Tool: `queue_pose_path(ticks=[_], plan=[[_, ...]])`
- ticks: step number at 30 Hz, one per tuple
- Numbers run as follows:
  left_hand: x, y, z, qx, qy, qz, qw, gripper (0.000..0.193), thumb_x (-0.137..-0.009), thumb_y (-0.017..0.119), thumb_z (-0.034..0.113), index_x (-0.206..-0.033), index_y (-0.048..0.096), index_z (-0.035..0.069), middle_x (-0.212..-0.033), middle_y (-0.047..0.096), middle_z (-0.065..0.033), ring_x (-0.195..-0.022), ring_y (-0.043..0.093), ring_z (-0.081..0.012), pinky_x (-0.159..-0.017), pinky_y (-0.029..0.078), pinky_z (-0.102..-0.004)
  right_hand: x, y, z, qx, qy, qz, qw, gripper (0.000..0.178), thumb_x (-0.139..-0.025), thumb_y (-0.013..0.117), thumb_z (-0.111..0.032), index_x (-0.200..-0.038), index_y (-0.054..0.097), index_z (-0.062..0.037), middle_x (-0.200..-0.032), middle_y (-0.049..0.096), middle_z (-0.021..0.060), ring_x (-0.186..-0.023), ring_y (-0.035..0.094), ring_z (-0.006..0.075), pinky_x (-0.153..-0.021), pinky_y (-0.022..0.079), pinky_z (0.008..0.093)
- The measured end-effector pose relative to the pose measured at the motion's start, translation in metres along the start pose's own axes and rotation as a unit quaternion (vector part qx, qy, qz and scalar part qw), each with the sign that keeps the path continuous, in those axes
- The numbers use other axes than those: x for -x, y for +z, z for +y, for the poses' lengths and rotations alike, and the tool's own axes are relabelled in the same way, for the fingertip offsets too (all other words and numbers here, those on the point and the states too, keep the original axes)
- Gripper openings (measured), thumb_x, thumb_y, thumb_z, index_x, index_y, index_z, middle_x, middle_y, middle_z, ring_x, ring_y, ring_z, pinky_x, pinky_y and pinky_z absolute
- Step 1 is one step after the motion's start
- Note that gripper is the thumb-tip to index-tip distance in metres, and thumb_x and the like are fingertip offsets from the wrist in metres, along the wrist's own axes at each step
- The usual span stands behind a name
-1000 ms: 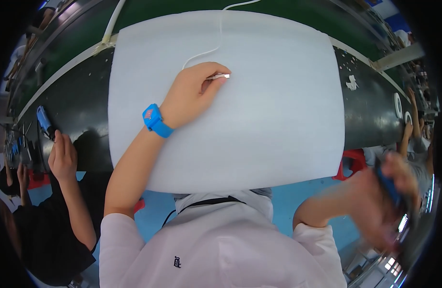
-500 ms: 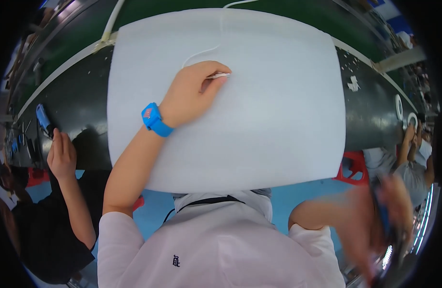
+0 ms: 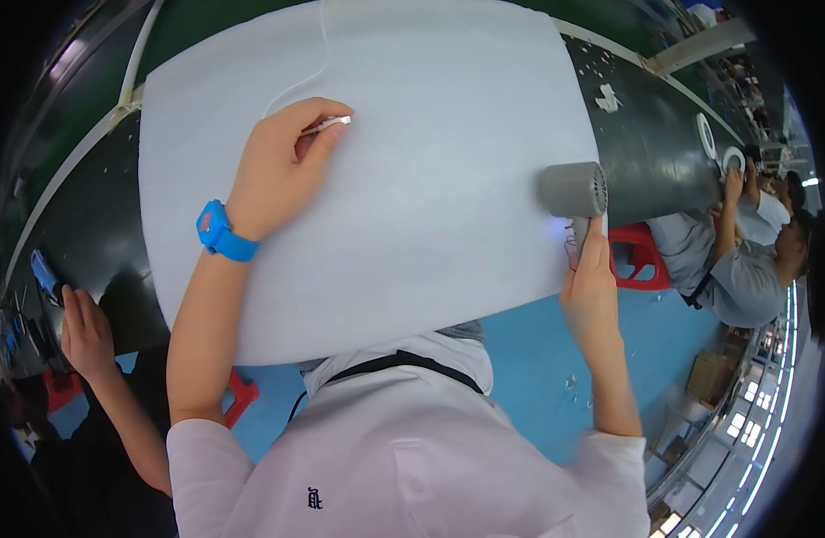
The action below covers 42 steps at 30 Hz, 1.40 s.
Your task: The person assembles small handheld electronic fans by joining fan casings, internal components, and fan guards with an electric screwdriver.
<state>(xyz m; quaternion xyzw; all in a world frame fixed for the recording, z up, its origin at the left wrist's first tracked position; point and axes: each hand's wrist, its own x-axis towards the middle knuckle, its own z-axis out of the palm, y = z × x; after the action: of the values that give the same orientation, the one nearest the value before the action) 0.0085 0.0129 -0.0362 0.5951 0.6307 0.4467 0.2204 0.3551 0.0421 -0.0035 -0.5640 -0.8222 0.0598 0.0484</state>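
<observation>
Our left hand [image 3: 278,170] rests on the white foam sheet [image 3: 412,179] that covers the middle of the dark counter [image 3: 646,134]. Its fingers [image 3: 327,134] are curled shut around the plug end of a thin white cable [image 3: 318,58], pinching it between thumb and forefinger so that the small white tip pokes out just past them. From the hand the cable runs in a loose curve across the sheet toward the far edge of the counter. We wear a bright blue watch [image 3: 220,231] on that wrist.

Our right hand [image 3: 592,278] is at the near right corner of the foam sheet, fingers closed round the handle of a grey hair dryer [image 3: 574,190]. The dryer's round barrel sits over the right edge of the sheet, its grilled back end turned toward us; whether it touches the foam we cannot tell.

Farther right along the counter lie two white rings [image 3: 719,148] and a few white scraps [image 3: 608,97]. Another person sits at that end, a hand [image 3: 733,179] raised to the counter's edge by the rings. At the left end a second person's hand [image 3: 85,327] reaches up beside a blue tool [image 3: 45,273] lying on the counter. A red stool [image 3: 637,255] stands on the blue floor [image 3: 529,359] below the right edge.
</observation>
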Motion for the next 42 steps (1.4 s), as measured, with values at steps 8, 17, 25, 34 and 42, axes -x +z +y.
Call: queue_pose_path(ticks=[8, 17, 25, 34, 42], plan=[[-0.001, 0.000, 0.000, 0.013, 0.011, 0.003, 1.000, 0.014, -0.089, 0.056, 0.008, -0.098, 0.062, -0.001, -0.081, 0.062, -0.0074, -0.066, 0.052, -0.0118, -0.062, 0.043, -0.0223, -0.010, -0.005, 0.001, 0.093, 0.034, -0.044, 0.994, 0.053, -0.086, 0.046, 0.005, -0.137, 0.031, 0.0070, -0.110, 0.052, 0.0241, -0.095, 0.058, 0.0409, -0.082, 0.048, 0.0421], [-0.003, -0.001, 0.000, -0.009, 0.006, -0.002, 1.000, 0.014, -0.089, 0.057, 0.008, -0.098, 0.062, 0.000, -0.080, 0.062, -0.0071, -0.066, 0.053, -0.0116, -0.063, 0.044, -0.0223, -0.026, -0.005, 0.011, 0.090, 0.048, -0.027, 0.994, 0.051, -0.092, 0.047, -0.001, -0.139, 0.029, 0.0036, -0.109, 0.052, 0.0256, -0.098, 0.055, 0.0416, -0.090, 0.044, 0.0383], [0.000, 0.000, -0.001, 0.007, 0.013, 0.000, 1.000, 0.014, -0.089, 0.057, 0.009, -0.098, 0.062, 0.000, -0.080, 0.061, -0.0062, -0.062, 0.047, -0.0109, -0.059, 0.041, -0.0229, -0.028, -0.033, -0.009, -0.568, -0.055, 0.198, 0.797, 0.043, -0.085, 0.049, 0.001, -0.127, 0.041, 0.0039, -0.102, 0.054, 0.0145, -0.083, 0.052, 0.0238, -0.078, 0.043, 0.0354], [-0.001, 0.000, -0.005, 0.007, 0.026, 0.000, 1.000, 0.014, -0.088, 0.057, 0.010, -0.098, 0.062, 0.000, -0.077, 0.059, -0.0066, -0.060, 0.046, -0.0128, -0.058, 0.041, -0.0243, -0.007, -0.086, -0.046, -0.596, -0.344, 0.336, 0.643, 0.053, -0.086, 0.053, -0.055, -0.108, 0.051, -0.0070, -0.076, 0.055, 0.0107, -0.069, 0.054, 0.0261, -0.058, 0.050, 0.0533], [0.002, -0.001, -0.006, 0.007, 0.015, 0.006, 1.000, 0.015, -0.088, 0.056, 0.010, -0.099, 0.062, 0.002, -0.075, 0.058, -0.0083, -0.060, 0.047, -0.0156, -0.058, 0.042, -0.0267, -0.002, -0.119, -0.022, -0.597, -0.237, 0.424, 0.638, 0.042, -0.086, 0.049, -0.046, -0.086, 0.053, -0.0040, -0.075, 0.050, 0.0095, -0.059, 0.048, 0.0185, -0.057, 0.041, 0.0355]])
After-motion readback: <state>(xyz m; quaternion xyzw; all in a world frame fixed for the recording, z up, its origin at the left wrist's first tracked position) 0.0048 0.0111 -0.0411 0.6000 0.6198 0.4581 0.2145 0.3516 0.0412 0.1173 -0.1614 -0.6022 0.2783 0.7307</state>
